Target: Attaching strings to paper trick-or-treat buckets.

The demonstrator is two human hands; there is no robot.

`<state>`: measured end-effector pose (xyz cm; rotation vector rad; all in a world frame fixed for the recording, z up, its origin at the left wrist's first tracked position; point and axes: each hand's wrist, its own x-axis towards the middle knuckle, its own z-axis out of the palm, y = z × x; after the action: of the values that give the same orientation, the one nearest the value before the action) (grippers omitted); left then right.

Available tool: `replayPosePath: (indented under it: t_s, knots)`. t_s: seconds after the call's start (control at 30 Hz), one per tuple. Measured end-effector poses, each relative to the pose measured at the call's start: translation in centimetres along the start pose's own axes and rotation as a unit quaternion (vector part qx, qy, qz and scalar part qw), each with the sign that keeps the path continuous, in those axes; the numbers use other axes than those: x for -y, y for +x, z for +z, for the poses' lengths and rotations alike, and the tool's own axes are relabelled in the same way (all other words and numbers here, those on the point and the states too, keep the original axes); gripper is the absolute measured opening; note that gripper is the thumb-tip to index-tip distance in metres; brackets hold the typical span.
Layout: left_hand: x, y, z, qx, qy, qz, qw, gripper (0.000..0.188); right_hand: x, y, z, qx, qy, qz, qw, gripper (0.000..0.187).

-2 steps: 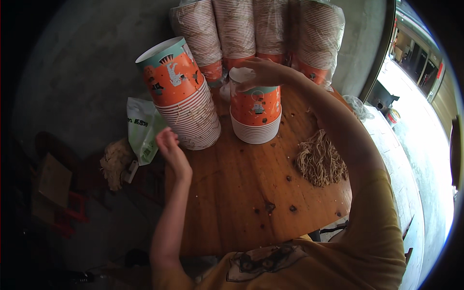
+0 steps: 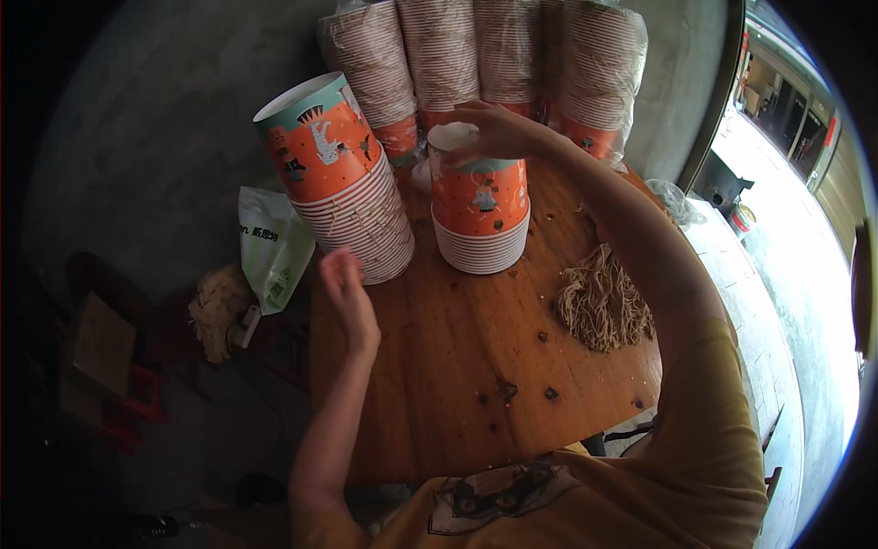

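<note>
Two stacks of paper buckets, orange with a teal band and cartoon figures, stand on the wooden table (image 2: pixel 430 384). The taller stack (image 2: pixel 352 197) leans on the left; the shorter stack (image 2: pixel 480 210) is upright in the middle. Above the shorter stack's mouth is my right hand (image 2: pixel 498 133), its fingers and thumb spread apart at the rim; whether it touches is unclear. My left hand (image 2: pixel 347 288) is raised in front of the taller stack's foot, palm turned inward, fingers stretched loosely and holding nothing.
Plastic-wrapped bucket stacks (image 2: pixel 444 59) line the table's far edge. A bundle of beige strings (image 2: pixel 604 300) lies at the right. Left of the table are a white-green bag (image 2: pixel 273 247) and a beige string bundle (image 2: pixel 219 306). A bright doorway opens at the right.
My left hand has moved right and slightly nearer me. The right hand stays over the shorter stack; the whole view has shifted slightly.
</note>
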<state>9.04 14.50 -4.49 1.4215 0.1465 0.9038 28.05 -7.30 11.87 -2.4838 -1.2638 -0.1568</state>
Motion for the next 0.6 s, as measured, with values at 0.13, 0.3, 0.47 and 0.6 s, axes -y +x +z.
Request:
replayPosePath:
  t_s: [0.13, 0.3, 0.47, 0.6]
  knots:
    - [0.2, -2.3, 3.5, 0.175, 0.053, -0.035, 0.983, 0.04, 0.7, -0.5, -1.9, -0.039, 0.064, -0.026, 0.997, 0.067]
    - [0.8, -1.6, 6.8, 0.226, 0.069, -0.057, 0.97, 0.051, 2.3, -1.3, -4.8, -0.07, 0.08, -0.012, 0.994, 0.065]
    - [-2.5, 0.6, 10.1, 0.192, -0.109, -0.065, 0.973, 0.051, 3.2, -5.3, -8.7, -0.168, 0.047, -0.139, 0.975, 0.048]
    - [-9.5, 2.1, 11.7, 0.227, -0.381, -0.053, 0.895, 0.043, 6.1, -10.5, -10.2, -0.257, -0.008, -0.235, 0.937, 0.053]
